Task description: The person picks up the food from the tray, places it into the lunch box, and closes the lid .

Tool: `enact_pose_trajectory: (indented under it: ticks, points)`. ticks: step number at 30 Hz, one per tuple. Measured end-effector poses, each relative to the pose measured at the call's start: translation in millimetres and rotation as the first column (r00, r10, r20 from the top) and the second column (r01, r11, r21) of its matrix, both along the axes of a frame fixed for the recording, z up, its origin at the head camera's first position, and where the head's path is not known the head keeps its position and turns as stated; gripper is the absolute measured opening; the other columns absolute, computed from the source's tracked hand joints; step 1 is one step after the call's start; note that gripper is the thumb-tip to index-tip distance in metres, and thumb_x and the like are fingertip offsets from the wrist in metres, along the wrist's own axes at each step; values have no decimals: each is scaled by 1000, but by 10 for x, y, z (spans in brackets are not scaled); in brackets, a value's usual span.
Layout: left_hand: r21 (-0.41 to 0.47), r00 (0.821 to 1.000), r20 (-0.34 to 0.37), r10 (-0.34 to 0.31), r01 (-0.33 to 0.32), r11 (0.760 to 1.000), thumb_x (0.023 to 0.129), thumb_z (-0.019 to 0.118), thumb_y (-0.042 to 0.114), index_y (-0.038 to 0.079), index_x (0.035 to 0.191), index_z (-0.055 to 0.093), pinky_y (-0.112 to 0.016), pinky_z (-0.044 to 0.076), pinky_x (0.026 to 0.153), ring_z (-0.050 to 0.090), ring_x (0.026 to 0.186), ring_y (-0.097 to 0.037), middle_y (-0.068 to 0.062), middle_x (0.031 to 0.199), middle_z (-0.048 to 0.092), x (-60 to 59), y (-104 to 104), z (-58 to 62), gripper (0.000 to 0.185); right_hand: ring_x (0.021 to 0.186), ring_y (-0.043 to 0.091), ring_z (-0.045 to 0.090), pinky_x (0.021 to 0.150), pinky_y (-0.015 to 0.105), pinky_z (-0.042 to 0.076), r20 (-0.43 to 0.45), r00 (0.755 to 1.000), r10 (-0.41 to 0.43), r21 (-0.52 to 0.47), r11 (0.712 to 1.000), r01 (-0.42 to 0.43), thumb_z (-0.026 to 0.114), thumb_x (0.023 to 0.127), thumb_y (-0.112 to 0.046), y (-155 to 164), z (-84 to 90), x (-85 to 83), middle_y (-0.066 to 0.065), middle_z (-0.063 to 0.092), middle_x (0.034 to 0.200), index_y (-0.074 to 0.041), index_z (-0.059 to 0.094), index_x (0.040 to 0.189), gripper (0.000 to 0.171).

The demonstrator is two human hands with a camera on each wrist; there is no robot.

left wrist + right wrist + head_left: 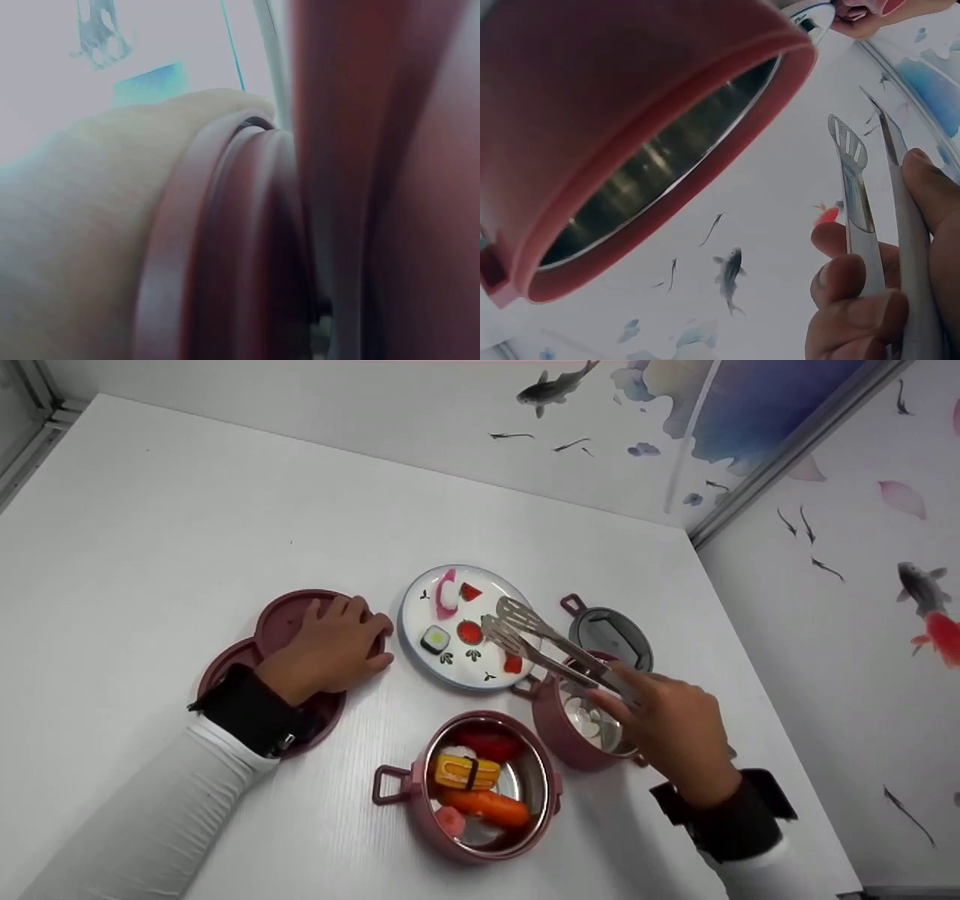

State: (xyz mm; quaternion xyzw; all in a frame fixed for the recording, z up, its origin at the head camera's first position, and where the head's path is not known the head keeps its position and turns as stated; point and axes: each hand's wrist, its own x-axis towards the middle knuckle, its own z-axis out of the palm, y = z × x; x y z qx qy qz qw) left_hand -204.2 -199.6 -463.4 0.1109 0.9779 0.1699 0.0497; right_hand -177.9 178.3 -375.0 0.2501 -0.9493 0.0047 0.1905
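My left hand (330,649) rests on a dark red round lid (281,622), fingers spread over its right side. The lid's rim (169,247) runs along that hand in the left wrist view. My right hand (667,727) grips metal tongs (555,645), their slotted tips apart over the right side of a white plate (487,577), nothing between them. On the plate lie a toy watermelon slice (470,592), a sushi roll (435,639), a round red slice (469,631), a pink-and-white piece (448,595) and a red piece (513,663) under the tongs.
The front pink pot (420,810) holds a toy carrot (495,808), yellow banded sushi (466,772) and other pieces. A second pink pot (555,720) stands below the tongs, a grey handled lid (615,634) behind it. Another dark red round piece (330,720) lies under the left wrist.
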Motion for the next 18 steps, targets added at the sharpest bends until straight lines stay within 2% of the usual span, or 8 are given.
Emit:
enact_pose_trajectory:
  ticks: [4, 6, 10, 15, 18]
  points:
    - [8, 1000, -3, -3, 3, 1000, 88, 50, 43, 21, 123, 51, -66, 14, 102, 31, 122, -32, -14, 120, 42, 10, -27, 17, 42, 51, 19, 56, 40, 31, 38, 48, 999, -20, 16, 1000, 19, 65, 78, -50, -127, -16, -212, 1, 62, 60, -18, 67, 107, 44]
    - [10, 1000, -8, -4, 4, 1000, 88, 50, 43, 20, 123, 52, -66, 15, 102, 32, 121, -32, -13, 118, 43, 11, -19, 21, 41, 51, 20, 55, 41, 32, 38, 76, 997, -32, 28, 999, 30, 63, 79, -52, -182, -27, -286, 0, 61, 58, -17, 68, 105, 45]
    - [8, 1000, -10, -4, 4, 1000, 88, 50, 43, 20, 122, 52, -66, 15, 102, 32, 121, -32, -13, 118, 43, 9, -6, 18, 41, 48, 17, 51, 41, 31, 40, 98, 995, -31, 62, 998, 25, 62, 79, -55, -323, -20, -397, -3, 53, 53, -16, 68, 101, 45]
    - [4, 1000, 0, 5, -5, 1000, 88, 50, 43, 21, 123, 51, -66, 14, 102, 30, 123, -33, -14, 121, 42, 21, -11, -12, 41, 53, 16, 54, 43, 33, 44, 120, 993, -6, 94, 996, -5, 52, 80, -63, -545, 21, -516, -1, 58, 60, -16, 67, 102, 54]
    - [-4, 1000, -1, 8, -8, 1000, 88, 50, 44, 21, 123, 51, -66, 14, 102, 30, 123, -33, -13, 121, 42, 14, -41, 12, 41, 54, 17, 55, 46, 34, 46, 139, 990, -22, 137, 991, 3, 48, 81, -65, -670, 42, -600, -1, 58, 60, -16, 67, 102, 56]
